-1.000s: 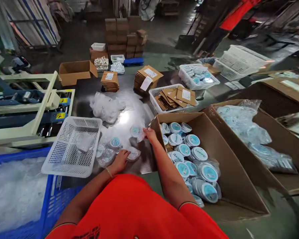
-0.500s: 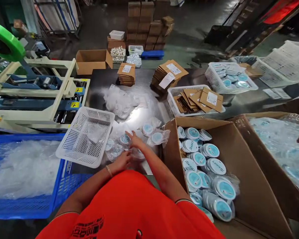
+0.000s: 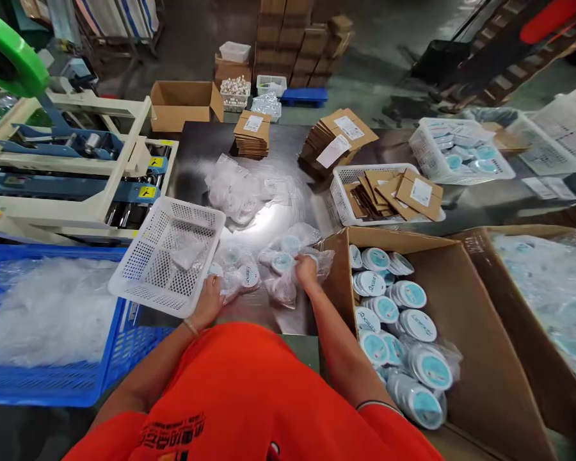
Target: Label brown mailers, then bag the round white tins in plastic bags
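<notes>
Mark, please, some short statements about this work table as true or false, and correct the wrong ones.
1. The right hand touches the wrapped round items. True.
2. The left hand is inside the blue crate. False: it is outside the crate, beside the white basket.
3. The white basket is filled to the rim. False: it holds a small clear packet, and much of its bottom shows.
4. The open cardboard box by the right arm contains round items with blue or white tops. True.
5. The green wheel is at the right edge of the picture. False: the green wheel is at the upper left.
</notes>
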Demonstrator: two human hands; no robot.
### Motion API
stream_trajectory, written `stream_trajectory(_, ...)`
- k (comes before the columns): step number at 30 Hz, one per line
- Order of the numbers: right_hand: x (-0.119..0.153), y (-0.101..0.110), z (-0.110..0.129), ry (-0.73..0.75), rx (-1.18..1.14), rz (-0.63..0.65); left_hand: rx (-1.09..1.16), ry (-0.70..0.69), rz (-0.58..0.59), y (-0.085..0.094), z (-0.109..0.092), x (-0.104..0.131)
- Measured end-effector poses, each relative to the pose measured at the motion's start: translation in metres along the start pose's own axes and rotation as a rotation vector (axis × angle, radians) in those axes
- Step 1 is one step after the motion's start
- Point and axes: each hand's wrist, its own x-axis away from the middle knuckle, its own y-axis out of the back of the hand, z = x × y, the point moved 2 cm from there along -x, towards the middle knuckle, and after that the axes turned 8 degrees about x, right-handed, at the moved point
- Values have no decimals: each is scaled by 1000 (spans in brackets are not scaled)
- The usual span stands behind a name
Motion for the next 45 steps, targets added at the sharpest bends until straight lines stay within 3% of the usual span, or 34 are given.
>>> stream_trajectory(3,11,0,29,40,79,-46,-36,70,58,-8,-8,-17)
stream_trajectory(5,19,-9,67,265,158,30,-71,172,102,-16,-11,-22)
stream_trajectory(8,29,-34,126,635,280,262,-95,217,63,-25,-9,-16)
stream_trajectory(10,30,-49,152,694,292,368,-89,185,26,-26,-4,-6)
stream_trajectory(12,27,-61,163,653,274,435,-53,171,11,-25,4,5)
stream_trajectory(16,19,-65,151,609,212,447,56,164,-20,-19,15,18)
stream_trajectory(23,24,-60,86,502,193,367,233,91,-75,-11,24,20)
stream_trajectory(27,30,-67,63,417,170,333,218,101,-44,-15,29,13)
stream_trajectory(31,33,-71,58,387,161,316,228,33,48,-43,3,-7)
stream_trajectory(33,35,-69,57,390,165,306,235,-27,146,-58,-19,-20)
stream_trajectory(35,36,-64,53,407,178,291,239,-94,270,-61,-37,-34)
stream_trajectory(37,38,-56,47,428,178,254,261,-165,349,-43,-42,-48)
stream_trajectory(38,39,-53,44,433,171,224,277,-159,306,-24,-38,-57)
stream_trajectory(40,43,-49,39,421,133,154,280,-3,42,29,-15,-76)
stream_trajectory(42,49,-49,38,399,65,97,183,364,-332,87,19,-94)
stream_trajectory(44,57,-53,41,407,-19,60,122,510,-435,128,47,-108)
stream_trajectory(45,62,-55,43,421,-57,47,105,543,-434,140,57,-113)
